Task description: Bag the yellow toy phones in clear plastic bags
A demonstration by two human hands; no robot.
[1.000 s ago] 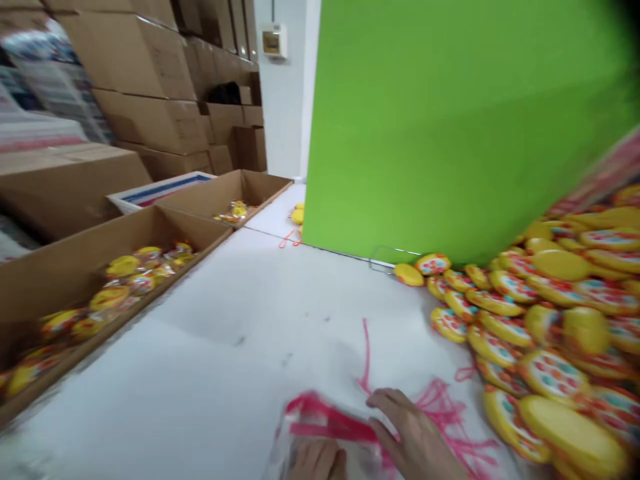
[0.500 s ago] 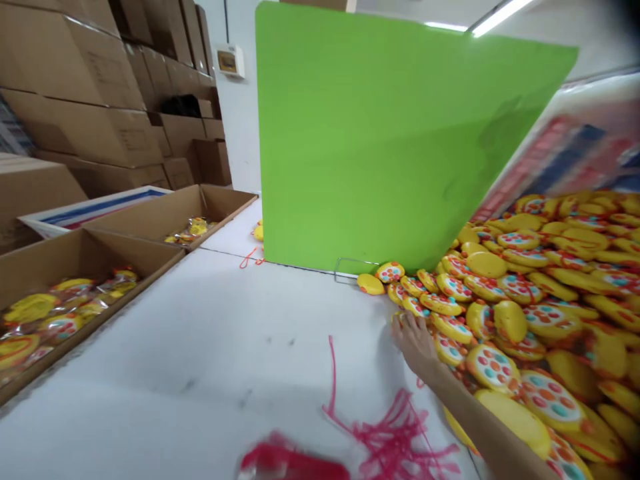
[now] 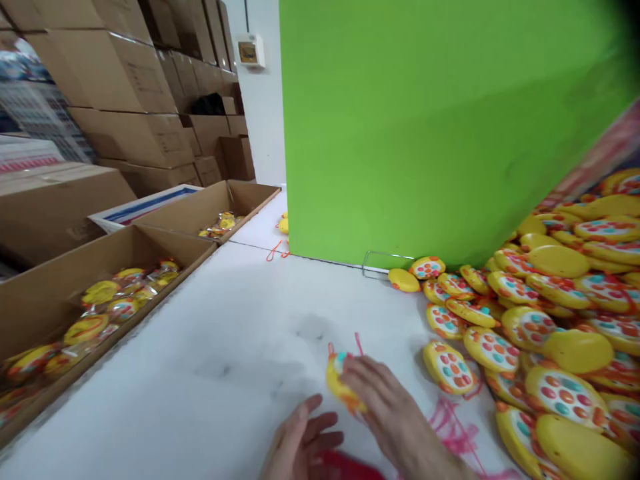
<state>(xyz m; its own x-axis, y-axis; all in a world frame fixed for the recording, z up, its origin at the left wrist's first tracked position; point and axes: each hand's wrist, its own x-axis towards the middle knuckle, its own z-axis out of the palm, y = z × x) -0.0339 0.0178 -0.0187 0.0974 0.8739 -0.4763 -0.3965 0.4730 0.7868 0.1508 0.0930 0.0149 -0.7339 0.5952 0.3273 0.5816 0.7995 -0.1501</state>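
In the head view, we have a yellow toy [image 3: 340, 387] in the right hand [image 3: 393, 403], fingers closed over its dotted side, above the tabletop [image 3: 200, 353] on our side of the green panel [image 3: 400, 133]. Our left hand [image 3: 300, 443] is empty as far as we can see, thumb and fingers parted, just beside the toy; whether it touches the red item [image 3: 353, 469] under it, we cannot tell. The likeliest slip, we judge, is at the toy itself: its rounded shell is pinched near one end, so a loose grip could let it turn or drop between our two hands. The pink strands [image 3: 453, 427] lie tangled on the panel's near side, close under our right forearm, and a sleeve or wrist brushing them could drag several along or catch the toy's small loop. Right of the panel's lower edge, the heap of toys [image 3: 557, 261] leans outwards without a visible barrier towards us; a nudge from the elbow could send pieces sliding, the single outlying toy [image 3: 450, 368] first. Left of the panel, the open carton [image 3: 30, 303] holds wrapped pieces, and a careless toss towards it could strike its raised rim and fall short.
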